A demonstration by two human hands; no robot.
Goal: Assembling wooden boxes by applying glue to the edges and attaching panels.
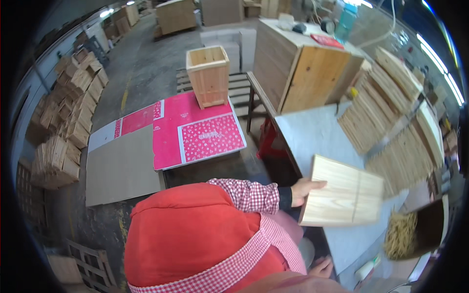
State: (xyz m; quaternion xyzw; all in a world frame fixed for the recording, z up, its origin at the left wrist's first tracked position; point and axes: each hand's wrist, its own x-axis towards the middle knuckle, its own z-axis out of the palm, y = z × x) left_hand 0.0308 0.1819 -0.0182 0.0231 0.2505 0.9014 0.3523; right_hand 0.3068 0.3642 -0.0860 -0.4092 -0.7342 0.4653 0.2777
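Note:
My left hand [304, 191] is closed on the left edge of a pale, flat wooden panel [342, 193], the thumb lying over its face. A thin cross line runs over the panel near its right side. It is held tilted above a grey-white worktable [312, 132]. My right hand [322, 268] is low by the table's near edge, fingers loosely apart and nothing visible in them; part of it is hidden. Beyond the panel stand rows of stacked wooden boards [369, 115] and another row of thin boards [408, 158].
A tall open-topped wooden box [209, 80] stands on pink printed cardboard [171, 146] to the left. A large wooden cabinet [312, 73] is behind the table, with a blue bottle [346, 23] on top. A bin of yellowish strips [401, 234] sits at the right. Board stacks [56, 163] line the left.

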